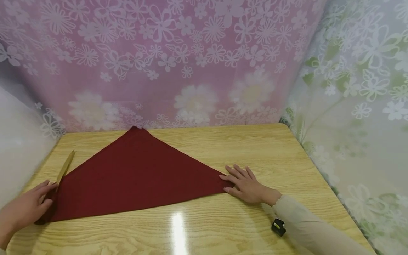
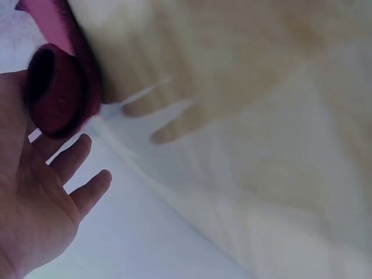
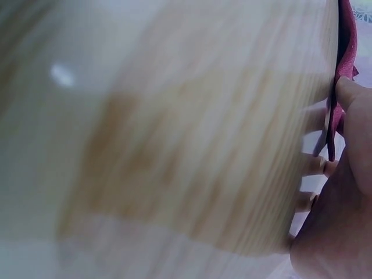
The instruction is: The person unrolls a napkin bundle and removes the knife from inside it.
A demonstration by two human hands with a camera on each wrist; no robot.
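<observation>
A dark red cloth (image 1: 137, 173) lies spread as a wide triangle, its peak at the table's far edge. At its left end the fabric curls into a roll, whose open tube end (image 2: 58, 93) shows in the left wrist view. My left hand (image 1: 27, 209) holds this roll between thumb and fingers, the outer fingers loosely extended. A tan pointed strip (image 1: 66, 165) sticks out beyond the roll. On the cloth's right corner my right hand (image 1: 243, 184) rests palm down, fingers spread; the right wrist view shows the cloth's edge (image 3: 344, 58) beside the thumb.
The wood-grain table (image 1: 255, 148) has a glossy surface with a light reflection near the front. Pink flowered sheeting (image 1: 159, 71) hangs behind it, and pale flowered sheeting (image 1: 357, 117) stands along the right side. A small black device (image 1: 278, 226) sits at the right sleeve.
</observation>
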